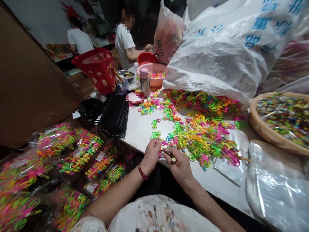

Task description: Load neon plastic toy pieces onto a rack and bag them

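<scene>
My left hand [151, 154], with a red bead bracelet on the wrist, is closed on small coloured plastic pieces at the near edge of the white table [141, 129]. My right hand [178, 162] meets it, fingers pinched on a small piece. Both hands touch at the edge of a big heap of neon plastic toy pieces [202, 129] spread over the table.
Packed bags of the same pieces [72, 158] fill the lower left. Black trays [113, 116], a red bag [98, 69], a flask [145, 82], pink basins [154, 72], large white sacks [229, 48], a filled basin [280, 119] and clear bags [277, 187] surround them. Two people work at the back.
</scene>
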`<state>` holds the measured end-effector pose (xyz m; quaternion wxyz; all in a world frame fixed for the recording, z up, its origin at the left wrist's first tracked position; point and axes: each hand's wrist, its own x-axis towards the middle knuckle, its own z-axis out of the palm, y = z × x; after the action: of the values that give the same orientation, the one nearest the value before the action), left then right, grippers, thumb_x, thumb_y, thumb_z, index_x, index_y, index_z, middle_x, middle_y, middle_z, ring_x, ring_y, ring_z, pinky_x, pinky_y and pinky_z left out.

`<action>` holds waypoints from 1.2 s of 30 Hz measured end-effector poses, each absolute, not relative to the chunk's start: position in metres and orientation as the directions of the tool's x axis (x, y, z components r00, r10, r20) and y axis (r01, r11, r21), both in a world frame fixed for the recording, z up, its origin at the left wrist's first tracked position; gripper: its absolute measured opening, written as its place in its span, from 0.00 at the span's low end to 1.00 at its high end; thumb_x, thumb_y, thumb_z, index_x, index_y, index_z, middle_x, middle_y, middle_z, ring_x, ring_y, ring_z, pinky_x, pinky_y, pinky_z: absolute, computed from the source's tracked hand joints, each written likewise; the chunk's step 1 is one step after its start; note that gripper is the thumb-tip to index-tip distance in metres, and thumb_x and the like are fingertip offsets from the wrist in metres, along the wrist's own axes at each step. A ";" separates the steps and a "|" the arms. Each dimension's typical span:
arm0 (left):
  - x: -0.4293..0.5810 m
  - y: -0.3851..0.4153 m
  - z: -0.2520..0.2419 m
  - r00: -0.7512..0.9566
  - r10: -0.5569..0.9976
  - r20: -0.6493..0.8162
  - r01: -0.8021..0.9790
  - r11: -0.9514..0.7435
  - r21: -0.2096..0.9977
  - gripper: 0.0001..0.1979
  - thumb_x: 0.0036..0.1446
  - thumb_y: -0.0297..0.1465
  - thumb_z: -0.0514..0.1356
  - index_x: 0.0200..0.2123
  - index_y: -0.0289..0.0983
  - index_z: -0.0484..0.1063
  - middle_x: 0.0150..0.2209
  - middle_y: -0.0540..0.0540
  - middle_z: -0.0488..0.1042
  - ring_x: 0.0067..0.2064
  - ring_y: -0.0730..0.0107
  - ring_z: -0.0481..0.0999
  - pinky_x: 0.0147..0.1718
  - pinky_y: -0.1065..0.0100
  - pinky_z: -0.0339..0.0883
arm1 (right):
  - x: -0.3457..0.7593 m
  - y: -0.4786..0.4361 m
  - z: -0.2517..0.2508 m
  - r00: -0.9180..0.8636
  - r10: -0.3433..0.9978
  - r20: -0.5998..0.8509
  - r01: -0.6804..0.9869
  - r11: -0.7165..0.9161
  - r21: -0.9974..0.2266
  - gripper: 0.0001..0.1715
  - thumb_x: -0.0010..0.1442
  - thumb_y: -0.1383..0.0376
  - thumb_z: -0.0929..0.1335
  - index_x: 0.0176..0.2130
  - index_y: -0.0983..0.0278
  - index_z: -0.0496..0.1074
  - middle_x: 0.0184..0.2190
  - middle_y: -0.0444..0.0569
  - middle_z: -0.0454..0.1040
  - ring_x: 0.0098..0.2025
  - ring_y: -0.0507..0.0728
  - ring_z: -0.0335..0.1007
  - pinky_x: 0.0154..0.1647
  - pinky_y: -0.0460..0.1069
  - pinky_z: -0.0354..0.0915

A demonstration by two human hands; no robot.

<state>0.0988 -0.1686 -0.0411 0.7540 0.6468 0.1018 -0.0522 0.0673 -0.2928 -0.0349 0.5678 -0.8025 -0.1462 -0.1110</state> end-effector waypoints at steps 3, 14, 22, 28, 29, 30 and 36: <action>0.103 -0.171 -0.042 0.988 0.070 -0.138 0.130 0.111 0.985 0.19 0.56 0.47 0.59 0.26 0.37 0.63 0.23 0.54 0.61 0.24 0.76 0.59 0.25 0.73 0.55 | 0.070 -0.298 -0.034 0.940 0.142 0.309 0.338 -0.301 -0.891 0.09 0.62 0.62 0.67 0.40 0.60 0.76 0.37 0.49 0.79 0.38 0.57 0.76 0.37 0.49 0.71; 0.217 -0.137 -0.047 0.957 0.283 0.071 0.065 -0.446 0.893 0.10 0.50 0.34 0.65 0.31 0.38 0.65 0.37 0.45 0.67 0.42 0.63 0.68 0.42 0.66 0.59 | 0.116 -0.380 0.000 0.835 -0.140 0.532 0.239 -0.779 -0.580 0.20 0.61 0.54 0.66 0.47 0.62 0.73 0.47 0.58 0.72 0.49 0.64 0.69 0.49 0.59 0.67; 0.249 -0.141 -0.063 0.976 0.220 -0.008 0.087 -0.349 0.933 0.18 0.39 0.28 0.70 0.27 0.39 0.60 0.30 0.50 0.64 0.41 0.63 0.67 0.41 0.67 0.57 | 0.091 -0.326 -0.020 0.994 0.052 0.098 0.111 -0.392 -0.913 0.19 0.64 0.51 0.62 0.45 0.60 0.73 0.28 0.46 0.73 0.29 0.55 0.68 0.31 0.49 0.66; 0.217 -0.145 -0.056 0.975 0.195 -0.105 0.116 -0.046 0.992 0.15 0.53 0.41 0.63 0.32 0.39 0.61 0.25 0.55 0.63 0.25 0.76 0.63 0.27 0.73 0.57 | 0.098 -0.320 -0.025 0.998 0.045 0.046 0.058 -0.334 -0.941 0.25 0.65 0.51 0.60 0.54 0.62 0.67 0.33 0.48 0.76 0.35 0.57 0.73 0.36 0.51 0.66; 0.209 -0.147 -0.052 0.976 0.175 -0.130 0.130 0.012 0.992 0.16 0.53 0.43 0.62 0.33 0.39 0.61 0.24 0.55 0.63 0.23 0.77 0.62 0.25 0.73 0.57 | 0.099 -0.318 -0.025 0.998 0.047 0.053 0.065 -0.310 -0.948 0.24 0.65 0.52 0.60 0.54 0.62 0.65 0.32 0.48 0.76 0.35 0.57 0.73 0.36 0.51 0.66; 0.200 -0.149 -0.049 0.977 0.151 -0.153 0.145 0.064 0.987 0.18 0.53 0.45 0.61 0.33 0.39 0.61 0.24 0.55 0.63 0.22 0.78 0.62 0.23 0.74 0.57 | 0.101 -0.317 -0.025 0.997 0.052 0.060 0.072 -0.285 -0.956 0.23 0.65 0.52 0.61 0.53 0.63 0.65 0.32 0.47 0.76 0.35 0.57 0.73 0.36 0.50 0.66; 0.151 -0.160 -0.030 0.979 0.007 -0.202 0.191 0.295 0.936 0.21 0.51 0.48 0.63 0.32 0.37 0.61 0.20 0.54 0.65 0.19 0.80 0.62 0.18 0.76 0.55 | 0.104 -0.303 -0.027 0.991 0.101 0.091 0.110 -0.207 -0.972 0.17 0.63 0.52 0.65 0.41 0.62 0.71 0.32 0.47 0.75 0.36 0.55 0.71 0.38 0.49 0.66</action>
<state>0.1508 -0.1598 -0.0300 0.8004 0.5908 0.0836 -0.0574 0.1039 -0.3032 -0.0273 0.6259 -0.7769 -0.0681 -0.0037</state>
